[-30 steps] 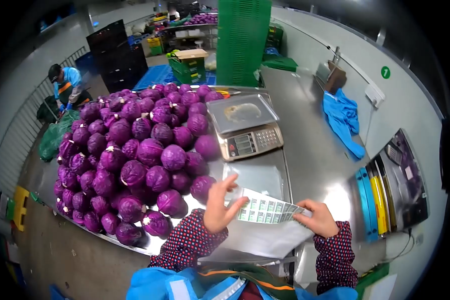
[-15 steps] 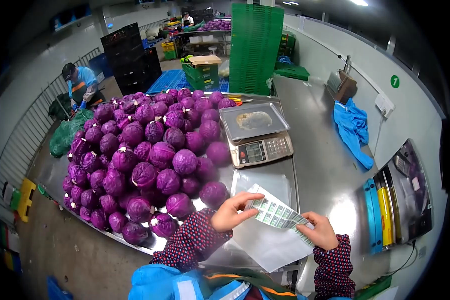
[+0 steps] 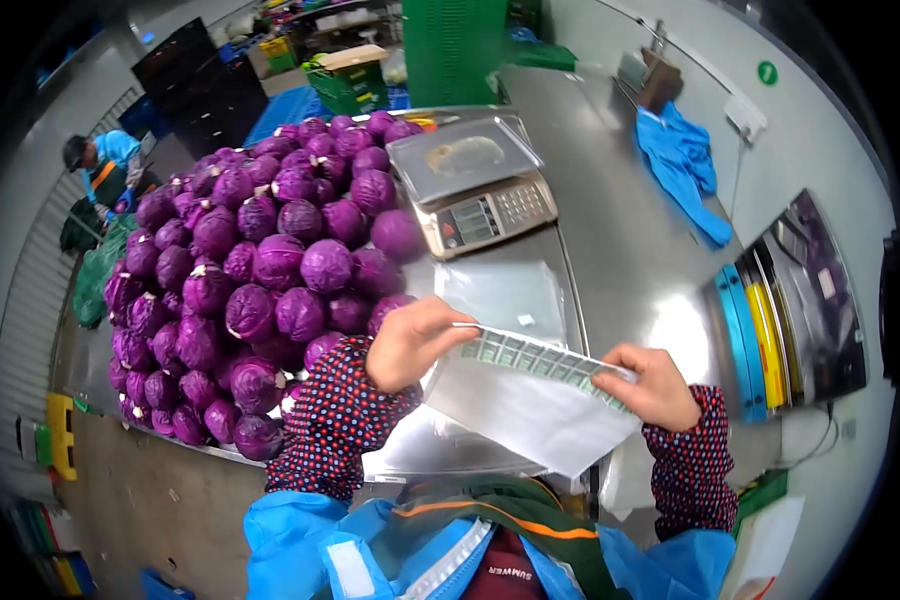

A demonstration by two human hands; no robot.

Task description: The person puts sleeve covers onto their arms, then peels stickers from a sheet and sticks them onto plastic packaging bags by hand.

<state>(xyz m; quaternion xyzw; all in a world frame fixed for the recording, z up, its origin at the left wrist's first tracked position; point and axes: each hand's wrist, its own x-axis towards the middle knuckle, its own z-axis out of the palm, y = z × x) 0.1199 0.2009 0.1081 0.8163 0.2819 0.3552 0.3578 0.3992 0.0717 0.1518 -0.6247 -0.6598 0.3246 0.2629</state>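
A sheet of small green-and-white printed labels is stretched between my two hands. My left hand pinches its left end between thumb and fingers. At the other end, my right hand is closed on the sheet's right edge. Plain white paper hangs or lies below the printed strip; whether it is part of the same sheet I cannot tell. Just beyond, a stack of clear plastic bags lies on the steel table. A large heap of red cabbages is left of my hands.
A digital scale with a steel tray stands beyond the bags. Blue clothing lies on the right-hand table near the wall. A dark machine with blue and yellow strips is at right. Another person works far left. Green crates are stacked behind.
The view has tipped downward, so the table and cabbages sit higher in the picture. Both hands have drawn farther apart, and the label sheet now tilts more edge-on.
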